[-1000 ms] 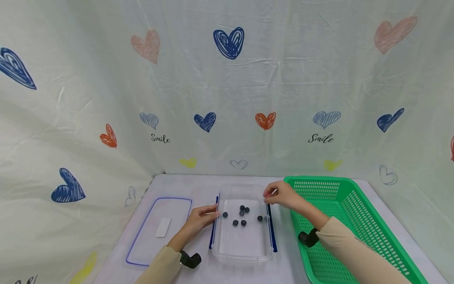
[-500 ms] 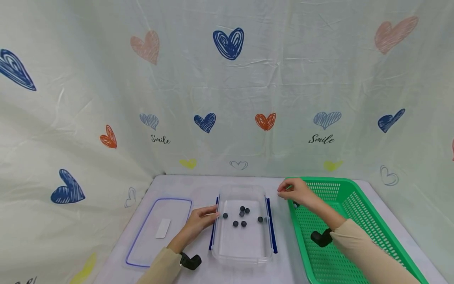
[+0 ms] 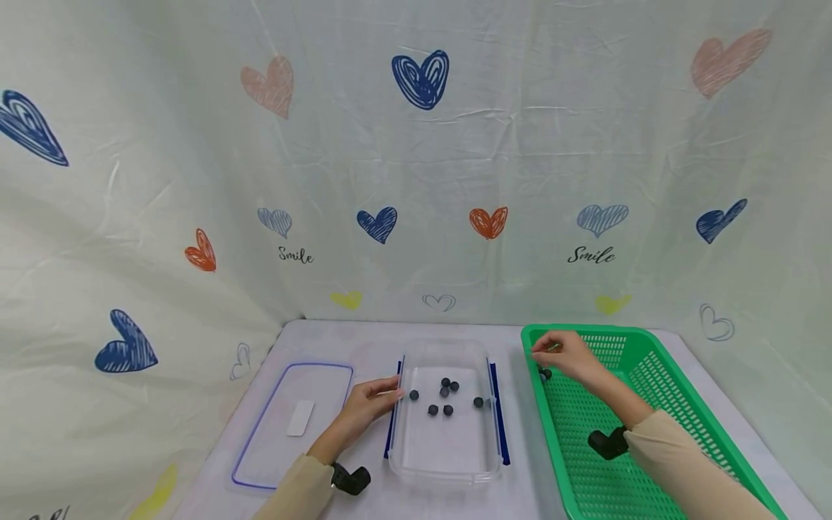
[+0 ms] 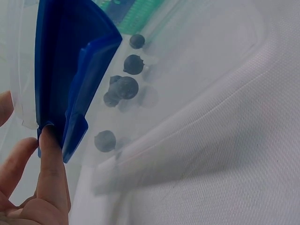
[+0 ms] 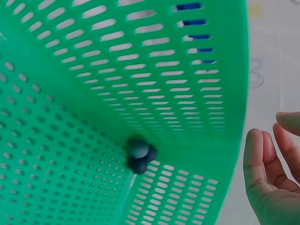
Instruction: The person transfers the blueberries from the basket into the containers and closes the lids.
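Note:
A clear plastic container [image 3: 448, 451] with blue side latches stands mid-table, several blueberries [image 3: 448, 410] on its floor. My left hand [image 3: 364, 408] holds its left edge. The left wrist view shows my fingertips [image 4: 50, 133] against the blue latch flap [image 4: 70, 70], with the thumb near the rim. My right hand [image 3: 565, 354] is over the far-left corner of the green basket [image 3: 552, 451]. In the right wrist view its fingers are loosely bent, with a gap to the thumb and nothing between them. A small cluster of blueberries [image 5: 139, 154] lies in that basket corner.
A clear lid [image 3: 263, 458] with a blue-purple rim lies on the table at left, with a white rectangular piece [image 3: 300, 417] on it. The white table [image 3: 370, 339] ends at a hanging curtain [image 3: 416, 159] printed with hearts.
My right hand has moved right, from the container's far-right corner to over the basket's corner. The left hand has stayed on the container's edge. The blueberries in the container have not moved.

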The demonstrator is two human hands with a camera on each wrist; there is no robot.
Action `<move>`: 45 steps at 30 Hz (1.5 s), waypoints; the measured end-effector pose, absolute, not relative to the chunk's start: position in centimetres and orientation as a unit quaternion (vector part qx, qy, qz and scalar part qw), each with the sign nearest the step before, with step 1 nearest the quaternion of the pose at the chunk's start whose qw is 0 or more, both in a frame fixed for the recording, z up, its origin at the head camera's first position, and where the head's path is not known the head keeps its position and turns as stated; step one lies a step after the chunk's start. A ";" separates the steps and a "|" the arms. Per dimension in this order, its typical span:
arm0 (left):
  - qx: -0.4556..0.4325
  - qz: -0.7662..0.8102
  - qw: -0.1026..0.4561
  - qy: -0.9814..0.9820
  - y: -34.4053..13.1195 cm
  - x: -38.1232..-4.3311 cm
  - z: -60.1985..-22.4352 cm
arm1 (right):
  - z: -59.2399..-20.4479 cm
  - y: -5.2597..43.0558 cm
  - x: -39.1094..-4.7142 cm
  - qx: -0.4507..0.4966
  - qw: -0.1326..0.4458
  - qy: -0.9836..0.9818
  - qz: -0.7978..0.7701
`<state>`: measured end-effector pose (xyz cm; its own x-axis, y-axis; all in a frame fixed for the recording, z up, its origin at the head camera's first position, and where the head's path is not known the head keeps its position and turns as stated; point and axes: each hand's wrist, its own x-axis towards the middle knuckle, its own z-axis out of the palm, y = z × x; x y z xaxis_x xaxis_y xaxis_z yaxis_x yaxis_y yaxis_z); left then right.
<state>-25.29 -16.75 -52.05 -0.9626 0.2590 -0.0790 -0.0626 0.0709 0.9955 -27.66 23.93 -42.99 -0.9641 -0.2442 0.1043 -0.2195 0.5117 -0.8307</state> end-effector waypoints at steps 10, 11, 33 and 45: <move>0.064 0.680 0.120 0.721 -16.8 -25.3 -52.2 | -44.7 25.3 -28.0 -0.118 0.010 0.879 -0.462; 0.064 0.679 0.119 0.721 -16.8 -25.3 -52.2 | -44.8 25.5 -28.1 -0.118 0.012 0.880 -0.459; 0.068 0.679 0.114 0.722 -16.7 -25.4 -52.3 | -48.2 26.9 -28.7 -0.074 -0.001 0.898 -0.434; 0.075 0.678 0.112 0.723 -16.7 -25.4 -52.2 | -49.9 27.2 -29.0 -0.059 -0.003 0.903 -0.425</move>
